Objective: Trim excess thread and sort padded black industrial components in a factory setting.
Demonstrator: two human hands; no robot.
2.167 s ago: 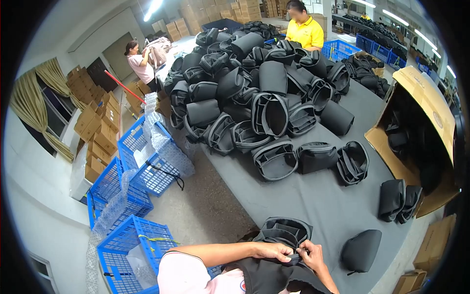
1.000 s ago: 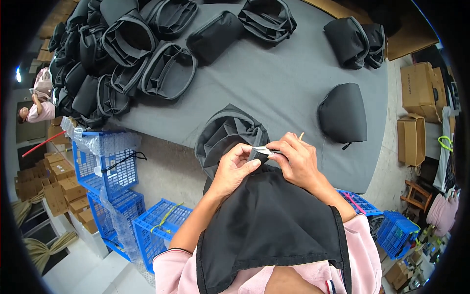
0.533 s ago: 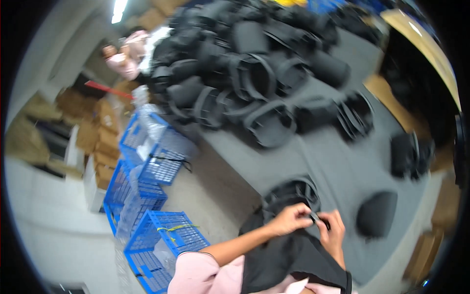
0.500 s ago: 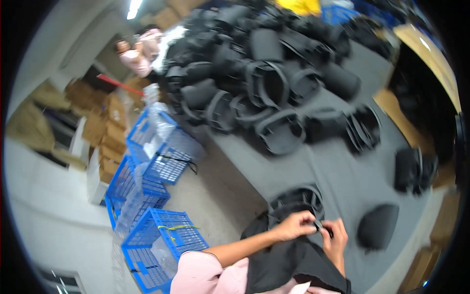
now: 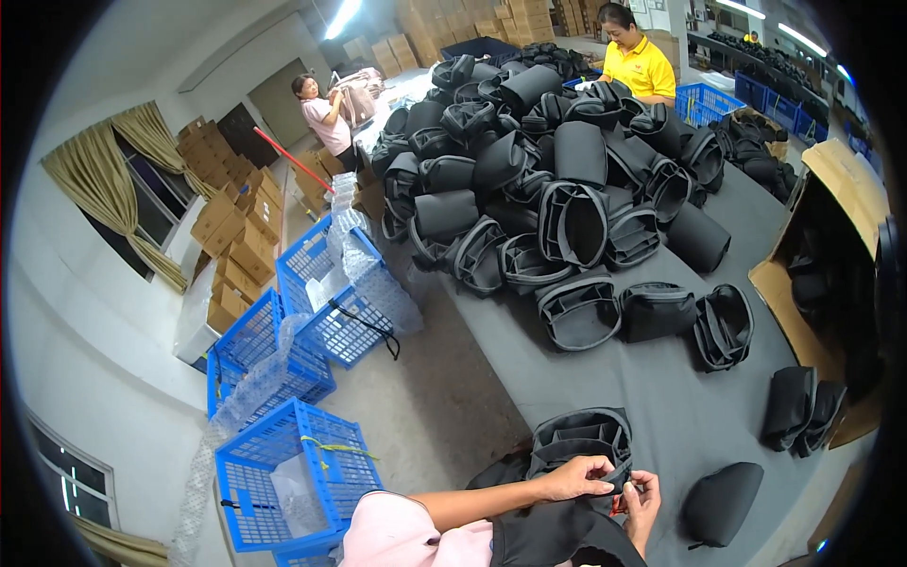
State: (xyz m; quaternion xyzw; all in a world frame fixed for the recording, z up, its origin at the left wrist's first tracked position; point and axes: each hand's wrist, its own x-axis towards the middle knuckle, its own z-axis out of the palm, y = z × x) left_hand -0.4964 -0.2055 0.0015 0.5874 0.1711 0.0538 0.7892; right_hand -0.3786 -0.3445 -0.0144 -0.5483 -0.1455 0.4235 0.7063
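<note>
dark strip (image 5: 621, 473) pinched by left hand (image 5: 576, 478) | red-handled tool (image 5: 619, 506) by right hand (image 5: 642, 503) | near black pouch (image 5: 579, 438) could be nicked by slip

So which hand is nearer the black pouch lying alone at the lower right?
Right. The right hand is left of the pouch, not touching; the left hand is farther left.

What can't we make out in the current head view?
- Red item: too small and partly covered by the right hand; type unclear.
- Open black bag: near side hidden behind the left hand and forearm.
- Carton: contents lost in shadow; count unclear.
- Bag heap: lower bags hidden by those above.
- Black apron: cut off by the lower edge.
</note>
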